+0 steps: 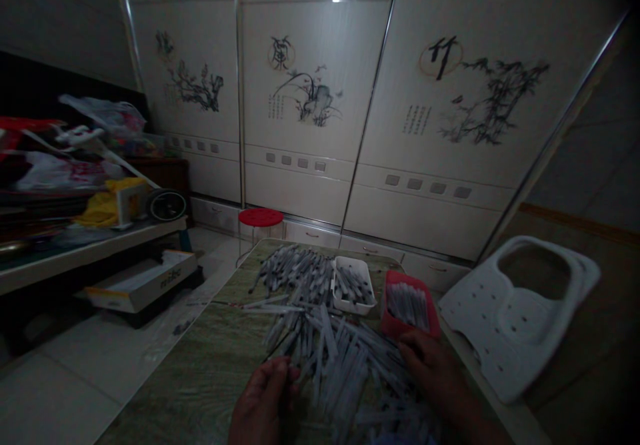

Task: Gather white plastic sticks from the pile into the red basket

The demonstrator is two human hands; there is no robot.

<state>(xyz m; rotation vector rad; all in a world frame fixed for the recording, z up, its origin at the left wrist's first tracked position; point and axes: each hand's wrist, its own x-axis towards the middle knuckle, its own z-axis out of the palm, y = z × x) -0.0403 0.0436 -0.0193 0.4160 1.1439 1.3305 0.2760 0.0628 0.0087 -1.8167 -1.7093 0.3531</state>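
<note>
My left hand (pixel 265 395) is at the near side of the table, its thumb and fingers pinched together. Whatever is between those fingertips is too dark and small to make out. My right hand (pixel 430 368) is closed just in front of a red basket (pixel 391 323), and its contents cannot be told either. Between the hands spreads a loose pile of slim translucent plastic pieces (pixel 345 372). Farther back lies a heap of similar slim pieces with dark ends (pixel 295 268). A white tray (pixel 356 308) holds more dark-ended pieces, while pale ones stand packed in the red basket.
The wood-patterned table (pixel 200 365) carries everything. Behind it is a red round stool (pixel 261 216) before sliding wardrobe doors (pixel 310 185). A white plastic seat (pixel 515 325) stands at the right. Left are a cluttered bench (pixel 100 248) and an open box (pixel 145 282) on the floor.
</note>
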